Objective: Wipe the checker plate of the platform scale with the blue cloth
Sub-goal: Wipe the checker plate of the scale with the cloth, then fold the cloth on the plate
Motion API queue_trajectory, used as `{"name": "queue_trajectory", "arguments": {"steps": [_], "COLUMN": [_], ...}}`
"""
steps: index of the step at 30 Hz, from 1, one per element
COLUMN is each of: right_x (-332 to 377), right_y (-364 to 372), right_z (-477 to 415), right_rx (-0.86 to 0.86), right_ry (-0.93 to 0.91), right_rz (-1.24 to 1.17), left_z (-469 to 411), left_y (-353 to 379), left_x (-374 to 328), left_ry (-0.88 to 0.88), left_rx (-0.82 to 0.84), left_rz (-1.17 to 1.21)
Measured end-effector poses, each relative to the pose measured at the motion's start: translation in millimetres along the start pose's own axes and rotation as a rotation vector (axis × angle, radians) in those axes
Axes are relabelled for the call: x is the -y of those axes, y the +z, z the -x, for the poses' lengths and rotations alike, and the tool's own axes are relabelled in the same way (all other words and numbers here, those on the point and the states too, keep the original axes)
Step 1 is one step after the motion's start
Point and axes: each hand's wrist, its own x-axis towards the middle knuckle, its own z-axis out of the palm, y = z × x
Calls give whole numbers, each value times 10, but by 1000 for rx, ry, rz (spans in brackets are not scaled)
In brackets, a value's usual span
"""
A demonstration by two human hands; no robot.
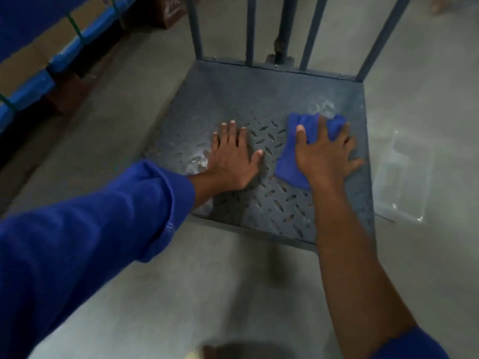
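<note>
The platform scale's grey checker plate [233, 99] lies on the floor in the middle of the view, dusty with pale smears. My left hand [230, 156] rests flat on the plate's left-middle part, fingers spread and straight. My right hand [324, 154] presses the blue cloth [290, 167] down on the plate's right side, fingers spread over it. The cloth is bunched under the palm, and part of it pokes out beyond the fingers.
Grey upright bars [250, 29] of the scale's frame rise from the plate's far edge. A clear plastic bag [404, 182] lies on the concrete floor right of the plate. Cardboard boxes with blue wrapping [51, 47] sit on a pallet at the left.
</note>
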Motion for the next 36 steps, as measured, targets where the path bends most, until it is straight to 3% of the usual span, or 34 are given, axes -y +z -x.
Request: {"name": "queue_trajectory", "arguments": {"steps": [4, 8, 11, 14, 16, 20, 25, 30, 36], "right_x": [-114, -224, -297, -426, -515, -653, -698, -761, -847], "right_y": [74, 117, -7, -33, -94, -253, -256, -295, -298], "right_z": [132, 48, -20, -46, -57, 102, 368, 551, 466], "right_rx": [-106, 45, -17, 200, 168, -48, -9, 19, 17], "right_ry": [-200, -272, -269, -309, -311, -206, -186, -275, -264], "right_rz": [-9, 41, 37, 47, 3, -137, -386, -225, -242], "left_z": [139, 108, 48, 31, 2, -165, -573, -655, -627], "left_y": [162, 221, 267, 275, 252, 80, -115, -97, 79], "left_x": [-415, -598, -643, -657, -664, -742, -929, -945, -729], "left_ry": [105, 262, 226, 211, 212, 200, 140, 338, 447], "left_rx": [-171, -139, -84, -62, -83, -81, -89, -79, 23], "left_rz": [144, 70, 42, 55, 95, 368, 743, 376, 388]}}
